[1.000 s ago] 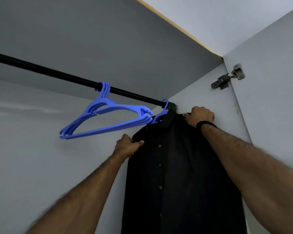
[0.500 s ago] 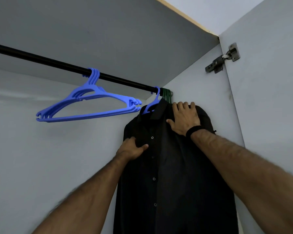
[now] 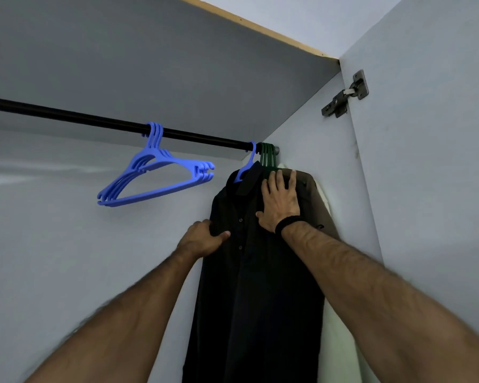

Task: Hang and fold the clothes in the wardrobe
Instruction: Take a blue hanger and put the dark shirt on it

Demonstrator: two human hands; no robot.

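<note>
A black button-up shirt (image 3: pixel 254 286) hangs on a blue hanger (image 3: pixel 245 168) at the right end of the black rail (image 3: pixel 67 116). My left hand (image 3: pixel 202 239) pinches the shirt's left front edge below the shoulder. My right hand (image 3: pixel 281 201) lies flat with fingers spread on the shirt's right shoulder, a black band on the wrist. Behind the shirt hang a brownish garment (image 3: pixel 315 200) and a pale one (image 3: pixel 340 327), on green hangers (image 3: pixel 267 156) pressed against the side wall.
Several empty blue hangers (image 3: pixel 152 181) hang bunched on the rail to the left of the shirt. The wardrobe's side panel and open door with a metal hinge (image 3: pixel 344 96) stand close on the right. The grey back wall lies behind the rail.
My right hand went from gripping the shirt's shoulder top to lying flat on its front. My left hand slid a little down the left edge. The shirt sits closer to the green hangers.
</note>
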